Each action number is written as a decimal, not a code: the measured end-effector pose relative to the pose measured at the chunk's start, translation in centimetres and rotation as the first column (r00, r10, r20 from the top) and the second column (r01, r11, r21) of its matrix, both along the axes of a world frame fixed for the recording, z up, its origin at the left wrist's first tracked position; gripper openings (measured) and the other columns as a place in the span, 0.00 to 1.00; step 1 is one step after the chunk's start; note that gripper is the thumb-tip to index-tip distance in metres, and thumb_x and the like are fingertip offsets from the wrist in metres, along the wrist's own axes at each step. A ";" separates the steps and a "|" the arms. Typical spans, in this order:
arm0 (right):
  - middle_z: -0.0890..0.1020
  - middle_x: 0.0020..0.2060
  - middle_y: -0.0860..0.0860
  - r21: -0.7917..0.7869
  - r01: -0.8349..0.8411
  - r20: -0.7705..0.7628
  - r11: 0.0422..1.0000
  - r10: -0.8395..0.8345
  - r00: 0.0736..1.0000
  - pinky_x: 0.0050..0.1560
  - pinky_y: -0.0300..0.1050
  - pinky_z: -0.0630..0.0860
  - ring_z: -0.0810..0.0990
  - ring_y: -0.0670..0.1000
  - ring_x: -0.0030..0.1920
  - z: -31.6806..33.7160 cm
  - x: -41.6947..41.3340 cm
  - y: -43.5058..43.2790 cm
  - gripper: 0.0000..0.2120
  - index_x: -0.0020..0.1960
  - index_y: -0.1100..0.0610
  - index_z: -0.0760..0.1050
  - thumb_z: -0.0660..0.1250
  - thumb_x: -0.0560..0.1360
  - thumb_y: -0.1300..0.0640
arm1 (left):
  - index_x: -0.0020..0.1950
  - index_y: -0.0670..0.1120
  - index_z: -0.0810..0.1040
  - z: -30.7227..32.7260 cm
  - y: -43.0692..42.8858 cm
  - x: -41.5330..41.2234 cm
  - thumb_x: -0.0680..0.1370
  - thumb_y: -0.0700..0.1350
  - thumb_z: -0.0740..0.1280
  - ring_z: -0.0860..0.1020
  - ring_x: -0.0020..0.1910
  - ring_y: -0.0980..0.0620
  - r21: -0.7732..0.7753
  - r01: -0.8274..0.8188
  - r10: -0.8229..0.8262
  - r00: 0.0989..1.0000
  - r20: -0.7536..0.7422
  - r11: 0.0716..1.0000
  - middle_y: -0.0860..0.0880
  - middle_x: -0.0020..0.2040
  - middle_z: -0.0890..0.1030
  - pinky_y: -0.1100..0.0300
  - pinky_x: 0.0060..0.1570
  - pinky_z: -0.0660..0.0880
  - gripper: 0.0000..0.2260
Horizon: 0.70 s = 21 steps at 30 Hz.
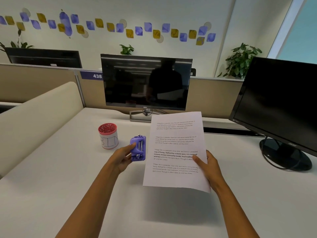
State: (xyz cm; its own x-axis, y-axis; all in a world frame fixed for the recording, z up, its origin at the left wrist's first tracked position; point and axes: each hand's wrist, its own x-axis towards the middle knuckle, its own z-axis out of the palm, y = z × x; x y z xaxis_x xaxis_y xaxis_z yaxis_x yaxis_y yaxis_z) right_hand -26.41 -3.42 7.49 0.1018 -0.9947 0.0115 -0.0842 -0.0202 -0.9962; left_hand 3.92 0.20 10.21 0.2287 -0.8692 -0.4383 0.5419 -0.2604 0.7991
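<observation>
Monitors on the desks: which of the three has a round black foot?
The monitor at the far right. The middle monitor stands on a silver frame; the foot of the left monitor is hidden behind the partition.

L hand (123, 158) w/ purple punch (138, 148), R hand (208, 166) w/ printed sheet (176, 148) above desk (68, 169).

White desk (60, 177), beige partitions (42, 83), dark monitors (145, 81), leaf-patterned wall (154, 11), potted plants (240, 60).

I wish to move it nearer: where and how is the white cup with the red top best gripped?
Probably grip the cup around its white side wall, coming from the front: it stands upright and round, with bare desk before it.
</observation>
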 end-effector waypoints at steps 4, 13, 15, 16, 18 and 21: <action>0.81 0.54 0.49 -0.011 -0.002 -0.019 1.000 0.002 1.000 0.45 0.47 0.82 0.83 0.51 0.50 0.5 -0.1 0.3 0.16 0.61 0.50 0.71 0.67 0.74 0.53 | 0.56 0.39 0.71 0.1 -0.2 -0.6 0.75 0.39 0.66 0.77 0.42 0.47 -0.009 0.021 -0.021 1.000 0.017 1.000 0.42 0.46 0.77 0.53 0.43 0.76 0.11; 0.80 0.54 0.48 -0.034 0.003 -0.071 0.999 -0.005 0.997 0.41 0.42 0.81 0.82 0.50 0.49 0.9 -0.2 1.1 0.16 0.61 0.49 0.69 0.66 0.74 0.52 | 0.57 0.39 0.71 0.2 -0.4 -1.7 0.75 0.40 0.67 0.76 0.43 0.48 0.013 0.045 -0.046 0.998 0.034 0.999 0.44 0.46 0.77 0.51 0.49 0.74 0.12; 0.80 0.54 0.49 -0.037 0.005 -0.070 0.999 -0.008 0.997 0.40 0.41 0.81 0.82 0.50 0.49 0.9 -0.2 1.2 0.16 0.61 0.49 0.70 0.66 0.74 0.52 | 0.57 0.39 0.71 0.2 -0.4 -1.9 0.75 0.40 0.67 0.76 0.43 0.48 0.009 0.049 -0.049 0.998 0.042 0.999 0.44 0.46 0.77 0.52 0.49 0.74 0.12; 0.80 0.54 0.49 -0.039 0.005 -0.070 0.999 -0.008 0.998 0.40 0.40 0.81 0.82 0.50 0.49 0.9 -0.3 1.3 0.16 0.61 0.50 0.70 0.66 0.74 0.52 | 0.57 0.39 0.71 0.2 -0.3 -2.0 0.75 0.40 0.67 0.76 0.43 0.48 0.008 0.050 -0.051 0.998 0.047 0.999 0.44 0.46 0.77 0.51 0.50 0.74 0.12; 0.80 0.54 0.49 -0.044 0.002 -0.076 0.999 -0.005 0.997 0.39 0.39 0.81 0.82 0.50 0.49 1.0 -0.4 1.4 0.17 0.62 0.51 0.70 0.66 0.74 0.52 | 0.57 0.39 0.71 0.3 -0.3 -2.0 0.75 0.40 0.66 0.76 0.43 0.48 0.010 0.058 -0.058 0.997 0.053 0.998 0.44 0.45 0.77 0.51 0.52 0.73 0.12; 0.80 0.56 0.51 -0.043 -0.006 -0.084 0.999 0.003 0.996 0.44 0.45 0.82 0.82 0.52 0.50 1.0 -0.7 1.4 0.19 0.63 0.53 0.70 0.67 0.74 0.52 | 0.57 0.39 0.71 0.5 -0.3 -2.0 0.75 0.40 0.67 0.76 0.43 0.48 0.005 0.077 -0.077 0.996 0.043 0.997 0.44 0.46 0.77 0.53 0.48 0.75 0.12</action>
